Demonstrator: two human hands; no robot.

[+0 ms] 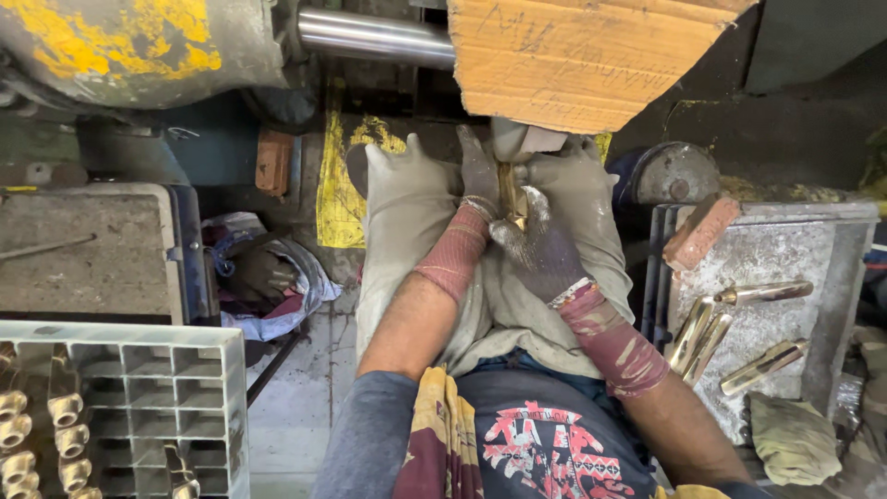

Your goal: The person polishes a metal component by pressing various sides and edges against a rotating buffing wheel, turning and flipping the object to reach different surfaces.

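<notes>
— What sits at your far left?

— A white plastic grid crate (157, 379) with brass threaded fittings (65, 411) standing in its compartments. Beyond it there is a grey metal block (88, 249), then a heap of rags with a dark glove (263, 273) on the floor.

— And your hands?

— My left hand (480, 176), in a dirty grey glove with a reddish knit cuff, reaches forward over the grey cloth across my lap (407, 212). Its grip is closed on the short brass piece (511, 196). My right hand (540, 245), gloved the same way, comes in from the right and wraps that piece lower down, fingers curled shut around it.

— How does the piece lie?

— It lies roughly upright in the view, with its long axis running away from me toward the torn brown cardboard sheet (577, 60) and the steel shaft (374, 37) above. It sits between both hands, touching each. The left hand is at its far end and the right is nearer my body.

— What is further right?

— A grey metal tray (785, 245) holding a reddish brick piece (699, 231) and several polished brass tubes (702, 333), well apart from my hands.
</notes>
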